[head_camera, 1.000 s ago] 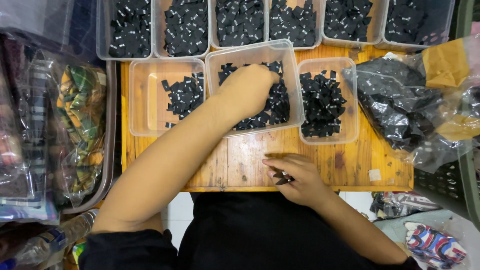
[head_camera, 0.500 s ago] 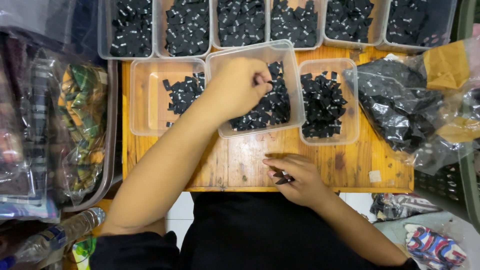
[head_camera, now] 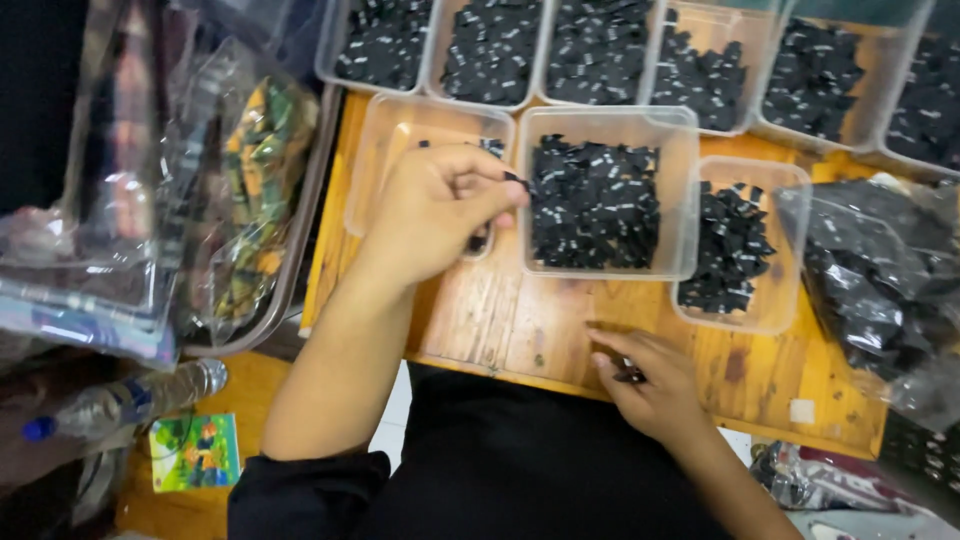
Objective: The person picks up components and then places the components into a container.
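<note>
**Little black pieces in your hands**

Your left hand (head_camera: 435,215) pinches one small black piece (head_camera: 513,180) over the left tub (head_camera: 385,150). Your right hand (head_camera: 650,385) rests on the wooden table (head_camera: 500,320), fingers closed on a dark bit (head_camera: 630,376).

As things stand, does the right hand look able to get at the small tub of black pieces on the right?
Probably yes: the right hand rests just below the small tub, which is open-topped, with only bare table between.

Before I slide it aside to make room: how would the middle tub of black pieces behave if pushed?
The middle tub looks thin and clear, so probably flexes. It is low and wide, unlikely to tip. The loose black pieces heaped inside would likely shift.
</note>
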